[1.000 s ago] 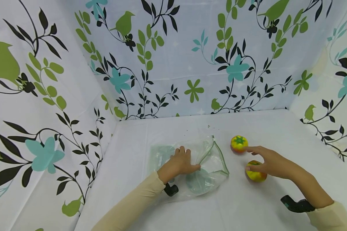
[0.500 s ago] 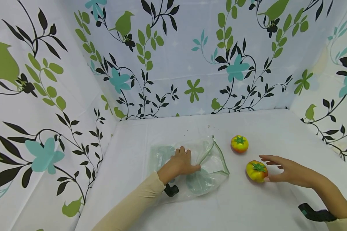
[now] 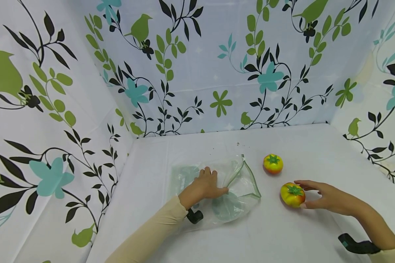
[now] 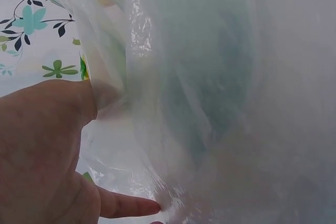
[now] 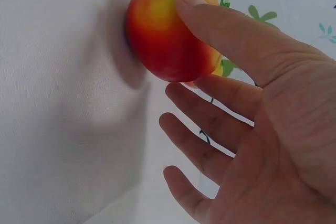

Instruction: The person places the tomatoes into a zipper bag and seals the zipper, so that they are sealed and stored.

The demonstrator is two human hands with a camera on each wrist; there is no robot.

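A clear zip bag (image 3: 230, 210) with a green-edged mouth lies on the white table, its mouth toward the right. My left hand (image 3: 204, 184) holds the bag near that mouth; film gathers at the thumb. In the left wrist view one finger (image 4: 131, 205) touches the film. To the right sits a yellow-and-red fruit (image 3: 291, 196) with a green star-shaped calyx. The right hand (image 3: 332, 197) is at its right side, thumb and index fingertips right at the skin. The right wrist view shows the thumb over the fruit (image 5: 168, 35), other fingers spread below it.
Behind the nearer fruit stands a second similar fruit (image 3: 273, 163). Patterned cloth walls (image 3: 197, 73) with leaves and birds enclose the white table (image 3: 283, 233) at the back and sides. A few tiny specks lie near the back.
My right hand has drawn back rightward from over the two fruits, then its index fingertip has moved in to the nearer one. The left hand and bag stay put.
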